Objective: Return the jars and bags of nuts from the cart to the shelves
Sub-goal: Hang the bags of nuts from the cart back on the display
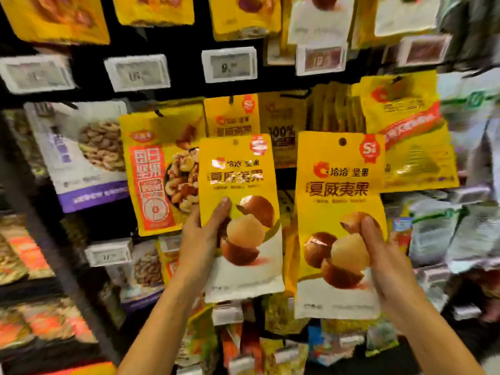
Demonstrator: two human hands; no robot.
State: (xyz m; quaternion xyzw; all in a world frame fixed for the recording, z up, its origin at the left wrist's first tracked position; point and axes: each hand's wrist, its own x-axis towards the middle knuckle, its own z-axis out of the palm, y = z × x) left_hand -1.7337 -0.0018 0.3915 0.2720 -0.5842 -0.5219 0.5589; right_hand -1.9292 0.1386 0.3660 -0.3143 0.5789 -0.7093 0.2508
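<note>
I hold up two matching yellow bags of macadamia nuts in front of a rack of hanging snack bags. My left hand grips the left bag at its lower left edge, thumb on the front. My right hand grips the right bag at its lower right edge, thumb on the printed nuts. Both bags are upright, side by side and apart, each with a hanging hole at the top. Just behind the left bag hangs another bag of the same kind on a peg. No cart is in view.
Hanging around are a yellow mixed-nut bag, a white and purple nut bag and yellow bags at the right. White price tags line the black rail above. More packets fill the lower pegs and the shelves at left.
</note>
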